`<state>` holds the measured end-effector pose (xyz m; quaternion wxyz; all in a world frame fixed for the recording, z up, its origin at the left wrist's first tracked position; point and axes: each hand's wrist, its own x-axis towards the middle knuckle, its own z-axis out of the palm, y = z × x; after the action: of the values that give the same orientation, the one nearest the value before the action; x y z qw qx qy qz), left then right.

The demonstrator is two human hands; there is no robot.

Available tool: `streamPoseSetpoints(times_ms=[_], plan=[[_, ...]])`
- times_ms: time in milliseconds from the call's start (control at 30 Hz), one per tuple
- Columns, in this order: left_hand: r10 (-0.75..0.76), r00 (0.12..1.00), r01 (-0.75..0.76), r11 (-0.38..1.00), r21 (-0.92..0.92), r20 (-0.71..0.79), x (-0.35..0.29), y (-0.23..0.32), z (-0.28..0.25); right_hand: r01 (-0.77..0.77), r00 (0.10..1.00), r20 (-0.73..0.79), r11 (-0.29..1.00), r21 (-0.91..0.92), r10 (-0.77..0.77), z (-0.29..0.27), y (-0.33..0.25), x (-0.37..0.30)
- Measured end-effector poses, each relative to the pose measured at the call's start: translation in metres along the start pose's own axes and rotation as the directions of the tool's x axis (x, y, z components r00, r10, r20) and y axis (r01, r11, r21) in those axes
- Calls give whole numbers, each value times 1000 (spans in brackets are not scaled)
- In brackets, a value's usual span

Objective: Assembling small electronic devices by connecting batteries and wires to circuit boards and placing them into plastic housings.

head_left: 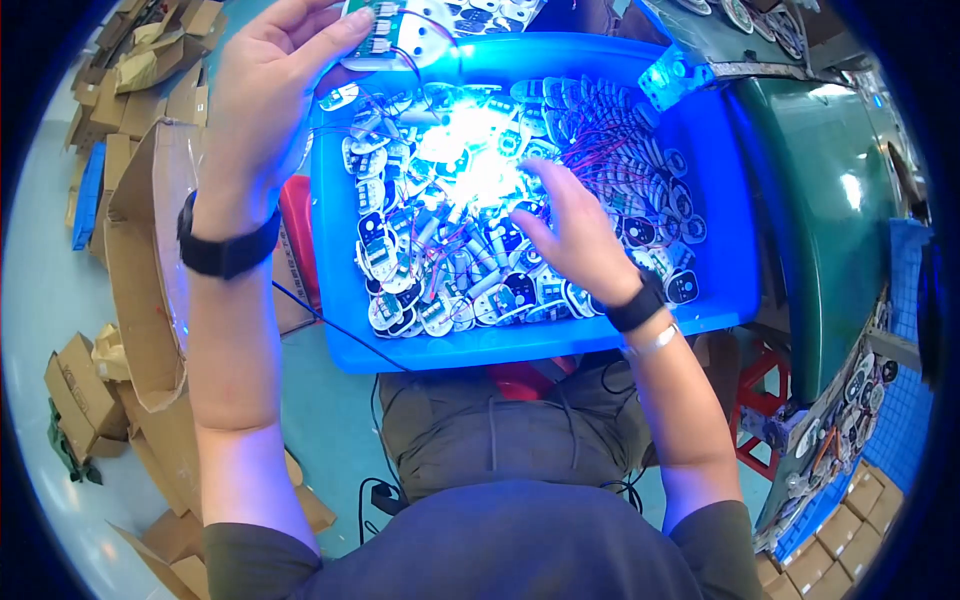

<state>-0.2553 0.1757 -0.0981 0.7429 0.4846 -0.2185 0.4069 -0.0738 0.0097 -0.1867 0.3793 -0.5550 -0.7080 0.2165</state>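
Observation:
At the upper left, my left hand (pixel 285 60) grips a rounded white plastic piece with a green circuit board (pixel 425 38), thumb on its near face. Thin wires hang from that piece toward the bin. Over the middle of a blue plastic bin (pixel 540 350), my right hand (pixel 582 240) has its thumb and index finger apart. Its fingertips reach beside a white-blue glare that washes out what lies there, so I cannot tell whether they touch anything. The bin holds many small white-backed circuit-board assemblies (pixel 500 300), some with red and black wires (pixel 610 150).
A green metal machine housing (pixel 830 200) stands right of the bin. Open cardboard boxes (pixel 150 270) line the left side, and a black cable (pixel 340 328) crosses to the bin's near edge. A red stool (pixel 760 400) stands at the right. More boards (pixel 865 390) lie farther right.

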Motion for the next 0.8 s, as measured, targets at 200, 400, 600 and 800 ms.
streamPoseSetpoints(times_ms=[200, 400, 600, 800], plan=[[-13, 997, 24, 991, 134, -81, 7, 7, 43, -92, 988, -69, 896, 434, 135, 26, 5, 32], [4, 744, 574, 509, 642, -668, -21, 49, 62, -258, 949, -111, 929, 264, 295, 35, 31, 33], [202, 507, 681, 502, 533, -838, -76, 43, 7, -266, 963, 9, 948, 177, 269, 43, 61, 56], [161, 326, 755, 548, 359, -932, -110, 42, -18, -364, 922, 188, 922, 130, 337, 50, 67, 72]])
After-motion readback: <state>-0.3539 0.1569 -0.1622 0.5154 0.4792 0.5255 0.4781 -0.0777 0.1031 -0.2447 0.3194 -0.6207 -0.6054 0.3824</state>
